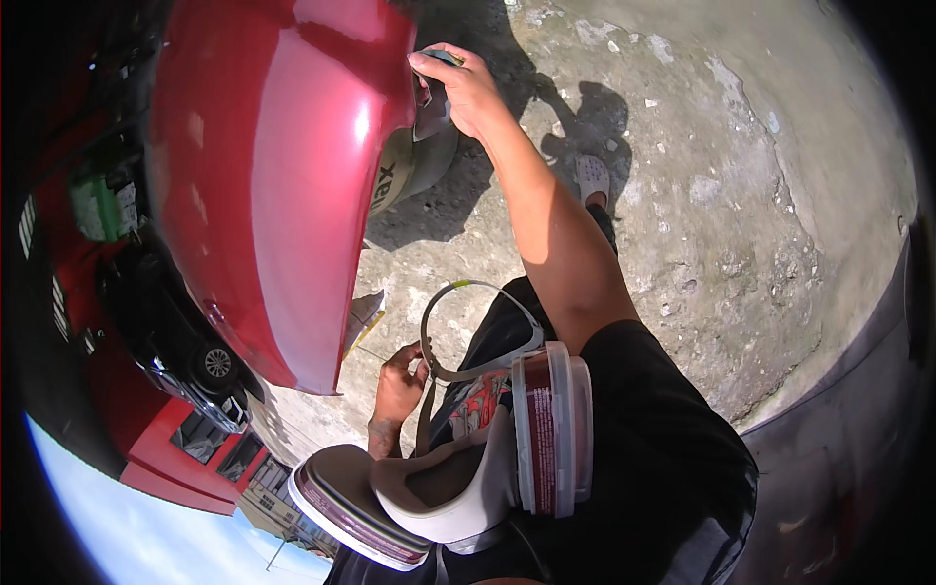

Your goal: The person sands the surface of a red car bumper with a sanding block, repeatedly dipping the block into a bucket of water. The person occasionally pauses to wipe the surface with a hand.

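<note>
A large glossy red car body panel (pixel 312 146) fills the upper left, its curved edge toward me. At its far right edge is my right hand (pixel 462 90), arm stretched out, closed around a small dark flat piece (pixel 444 58) with a yellowish edge; its exact kind is unclear. Below the fingers a greyish flap (pixel 432 115) shows beside the panel edge. Nearer to me, my left hand (pixel 398 388) has its fingers curled, close to the strap of a respirator mask (pixel 444 497) hanging at my chest. Whether those fingers hold anything is hidden.
Under the panel stands a pale rounded container (pixel 402 175) with dark lettering. Rough concrete ground (pixel 702 214) stretches right, with shadows and a shoe (pixel 592 175) on it. A folded paper-like piece (pixel 365 320) lies by the panel's near end. A dark car (pixel 180 327) stands left.
</note>
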Motion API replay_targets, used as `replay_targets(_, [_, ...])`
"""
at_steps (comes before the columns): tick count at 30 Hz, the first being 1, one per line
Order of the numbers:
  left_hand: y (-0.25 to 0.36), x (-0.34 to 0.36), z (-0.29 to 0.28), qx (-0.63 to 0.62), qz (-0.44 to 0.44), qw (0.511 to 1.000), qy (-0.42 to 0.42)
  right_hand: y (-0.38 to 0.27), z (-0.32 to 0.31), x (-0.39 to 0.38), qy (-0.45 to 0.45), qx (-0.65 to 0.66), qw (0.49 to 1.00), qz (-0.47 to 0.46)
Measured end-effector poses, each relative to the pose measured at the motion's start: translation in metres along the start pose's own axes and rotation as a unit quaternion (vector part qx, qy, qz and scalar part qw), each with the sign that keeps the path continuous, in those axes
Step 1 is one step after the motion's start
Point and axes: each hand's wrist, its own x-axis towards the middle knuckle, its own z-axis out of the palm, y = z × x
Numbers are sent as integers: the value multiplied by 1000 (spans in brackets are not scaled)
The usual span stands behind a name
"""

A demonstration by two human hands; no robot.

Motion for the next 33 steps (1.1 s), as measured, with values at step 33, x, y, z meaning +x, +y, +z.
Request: replay_targets(33, [264,285,-49,751,348,504,-248,-78,-291,-273,347,-101,931,56])
